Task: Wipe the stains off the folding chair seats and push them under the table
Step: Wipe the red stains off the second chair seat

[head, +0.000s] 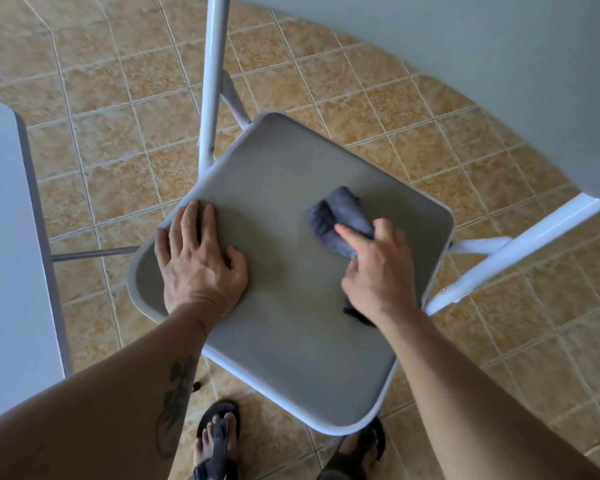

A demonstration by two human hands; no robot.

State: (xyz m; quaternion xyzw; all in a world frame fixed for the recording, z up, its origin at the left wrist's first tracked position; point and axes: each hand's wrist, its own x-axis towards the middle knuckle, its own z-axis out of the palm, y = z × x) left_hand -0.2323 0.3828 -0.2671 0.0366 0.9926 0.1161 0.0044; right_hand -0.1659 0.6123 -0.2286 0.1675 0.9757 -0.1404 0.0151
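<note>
While left hand [198, 258] lies flat on seat [274, 174], right hand [374, 271] grips cloth [340, 216]

The chair seat [284, 299] looked like matt grey plastic, smooth and slightly dished, on a frame [212, 81] of glossy pale painted metal tubing. The cloth [340, 220] was a soft, fuzzy dark-grey fabric, bunched into folds. The floor [118, 140] was tan, mottled tile with pale grout lines and a dull sheen.
</note>
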